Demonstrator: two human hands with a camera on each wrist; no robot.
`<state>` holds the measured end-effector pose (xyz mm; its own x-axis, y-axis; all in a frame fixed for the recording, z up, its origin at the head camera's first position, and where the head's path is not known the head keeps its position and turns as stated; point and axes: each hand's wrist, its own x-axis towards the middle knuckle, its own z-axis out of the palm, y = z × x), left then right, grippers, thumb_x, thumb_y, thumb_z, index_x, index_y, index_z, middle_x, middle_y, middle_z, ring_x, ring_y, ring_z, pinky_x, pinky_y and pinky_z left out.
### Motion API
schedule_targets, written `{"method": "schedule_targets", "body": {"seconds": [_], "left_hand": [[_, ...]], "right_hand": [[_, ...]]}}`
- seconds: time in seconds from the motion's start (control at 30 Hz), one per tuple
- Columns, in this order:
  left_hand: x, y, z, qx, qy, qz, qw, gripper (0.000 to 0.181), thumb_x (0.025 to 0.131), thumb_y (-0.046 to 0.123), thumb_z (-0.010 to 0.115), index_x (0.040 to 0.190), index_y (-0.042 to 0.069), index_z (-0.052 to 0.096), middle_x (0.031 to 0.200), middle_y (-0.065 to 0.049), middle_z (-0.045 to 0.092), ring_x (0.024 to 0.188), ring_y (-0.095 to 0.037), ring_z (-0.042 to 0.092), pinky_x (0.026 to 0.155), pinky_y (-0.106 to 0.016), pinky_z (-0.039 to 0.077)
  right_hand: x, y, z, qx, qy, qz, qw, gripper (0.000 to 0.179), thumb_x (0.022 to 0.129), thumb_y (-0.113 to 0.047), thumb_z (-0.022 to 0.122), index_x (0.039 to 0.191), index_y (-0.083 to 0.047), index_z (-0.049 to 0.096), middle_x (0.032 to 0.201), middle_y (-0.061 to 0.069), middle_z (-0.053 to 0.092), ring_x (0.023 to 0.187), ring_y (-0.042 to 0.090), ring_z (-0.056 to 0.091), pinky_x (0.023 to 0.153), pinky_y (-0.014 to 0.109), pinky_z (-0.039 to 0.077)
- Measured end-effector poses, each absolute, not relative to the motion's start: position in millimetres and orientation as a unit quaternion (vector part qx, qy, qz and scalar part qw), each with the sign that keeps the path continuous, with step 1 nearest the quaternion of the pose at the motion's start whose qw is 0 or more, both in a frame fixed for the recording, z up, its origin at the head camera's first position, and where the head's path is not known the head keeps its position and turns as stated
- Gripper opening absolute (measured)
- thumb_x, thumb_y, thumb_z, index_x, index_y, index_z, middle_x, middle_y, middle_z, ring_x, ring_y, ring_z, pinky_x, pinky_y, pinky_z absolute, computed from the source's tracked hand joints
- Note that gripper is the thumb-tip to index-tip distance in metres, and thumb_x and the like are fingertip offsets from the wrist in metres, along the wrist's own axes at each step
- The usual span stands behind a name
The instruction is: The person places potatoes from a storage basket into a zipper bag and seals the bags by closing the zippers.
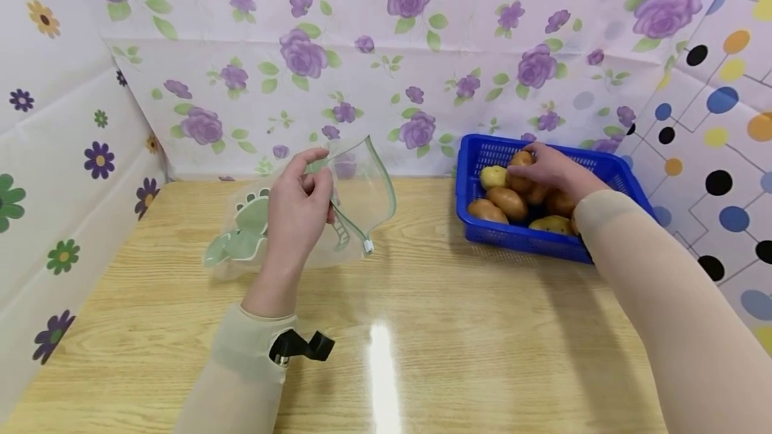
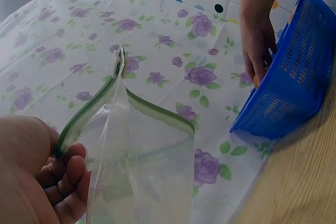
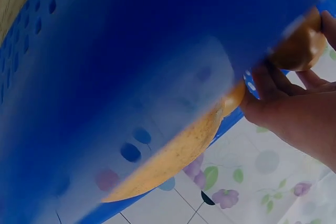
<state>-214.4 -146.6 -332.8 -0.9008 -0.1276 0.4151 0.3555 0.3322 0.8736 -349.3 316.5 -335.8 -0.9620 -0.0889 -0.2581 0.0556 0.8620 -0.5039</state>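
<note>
My left hand (image 1: 299,203) pinches the edge of a clear zip bag (image 1: 364,186) with a green seal, a white slider and a green cartoon print. Its mouth gapes toward the right, and no contents show inside. In the left wrist view, the bag's green seal (image 2: 160,109) runs from the fingers up to the slider. Over on the right, my right hand (image 1: 551,169) reaches into a blue plastic basket (image 1: 512,236) and grips a brown potato (image 1: 521,161). The right wrist view shows fingers around this glossy potato (image 3: 299,48), partly covered by the basket wall.
Several more brown potatoes (image 1: 506,203) and a few yellow ones, such as a small yellow potato (image 1: 493,177), lie in the basket. The basket stands at the back right of the wooden table (image 1: 422,327), against a flowered cloth backdrop (image 1: 362,86). A dotted sheet (image 1: 718,153) hangs at the right.
</note>
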Motion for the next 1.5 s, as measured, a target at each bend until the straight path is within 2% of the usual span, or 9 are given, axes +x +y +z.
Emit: {"method": "schedule_targets", "body": {"seconds": [0.13,0.33,0.77,1.1,1.27,1.5], "left_hand": [[-214,-145,-333,-0.072,-0.789,-0.570,0.215,0.037,0.110,0.016,0.056,0.144,0.016,0.069,0.058,-0.006,0.054,0.047,-0.026,0.059,0.044,-0.028,0.046],[-213,-144,-333,-0.070,-0.791,-0.569,0.215,0.038,0.110,0.016,0.055,0.145,0.014,0.069,0.058,-0.006,0.053,0.047,-0.025,0.059,0.045,-0.028,0.046],[-212,-144,-332,-0.063,-0.798,-0.561,0.211,0.040,0.109,0.019,0.055,0.147,0.017,0.069,0.058,-0.006,0.054,0.048,-0.025,0.060,0.044,-0.030,0.043],[-213,-143,-332,-0.067,-0.801,-0.558,0.208,0.040,0.110,0.020,0.056,0.148,0.016,0.068,0.059,-0.006,0.055,0.048,-0.024,0.059,0.042,-0.029,0.039],[-212,-144,-331,-0.066,-0.802,-0.556,0.208,0.041,0.111,0.020,0.056,0.150,0.016,0.067,0.060,-0.006,0.055,0.048,-0.025,0.060,0.043,-0.029,0.041],[-211,-144,-331,-0.063,-0.799,-0.561,0.208,0.041,0.110,0.020,0.056,0.149,0.016,0.068,0.060,-0.007,0.056,0.049,-0.026,0.061,0.044,-0.029,0.043]], "right_hand": [[-348,319,-336,-0.003,0.955,-0.268,0.127,0.086,0.110,-0.052,0.063,0.165,0.003,0.028,0.155,0.037,0.044,0.139,0.054,0.045,0.119,0.071,0.034],[-342,315,-325,-0.006,0.954,-0.272,0.124,0.104,0.108,-0.058,0.065,0.174,0.001,0.011,0.166,0.040,0.033,0.148,0.058,0.039,0.121,0.073,0.032],[-316,297,-291,-0.024,0.924,-0.372,0.085,0.097,0.110,-0.047,0.068,0.178,-0.013,0.008,0.176,0.030,0.018,0.152,0.052,0.039,0.119,0.069,0.040],[-296,275,-276,-0.052,0.907,-0.413,0.062,0.093,0.106,-0.045,0.076,0.177,-0.017,0.023,0.176,0.022,0.026,0.155,0.044,0.040,0.117,0.064,0.044],[-281,251,-270,-0.070,0.901,-0.425,0.047,0.090,0.102,-0.048,0.080,0.172,-0.019,0.032,0.172,0.017,0.033,0.152,0.038,0.046,0.118,0.060,0.046],[-263,215,-266,-0.108,0.874,-0.471,0.047,0.082,0.101,-0.042,0.083,0.165,-0.019,0.037,0.162,0.013,0.043,0.147,0.029,0.053,0.117,0.052,0.049]]}}
